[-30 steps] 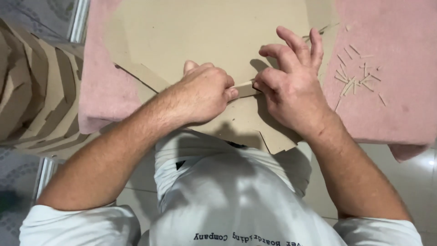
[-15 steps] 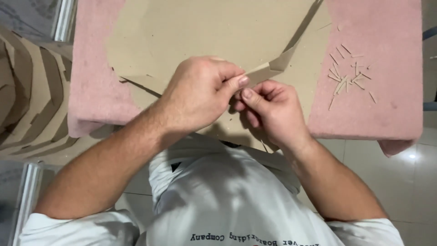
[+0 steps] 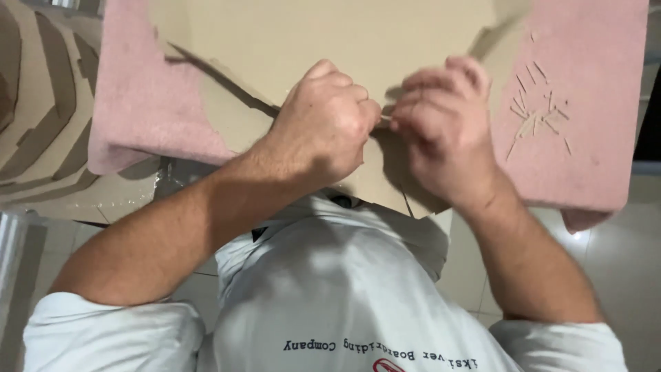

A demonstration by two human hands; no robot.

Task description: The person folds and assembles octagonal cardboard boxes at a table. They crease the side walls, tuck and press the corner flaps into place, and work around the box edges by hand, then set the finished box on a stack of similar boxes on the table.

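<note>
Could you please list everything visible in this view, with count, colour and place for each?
cardboard sheet: one, tan, lying across the pink pad at top centre, under both hands
pink pad: one, pink, fuzzy, covering the work surface under the sheet
small sticks: a loose scatter, pale, on the pad at the right
thin stick: one, pale, pinched between the two hands; blurred
stacked cardboard pieces: several, tan and brown, at the left edge
floor tiles: light grey, glossy, lower right
shirt: one, white, bottom centre
left hand: closed in a fist over the sheet, fingertips at the thin stick
right hand: fingers curled, meeting the left hand at the thin stick
</note>
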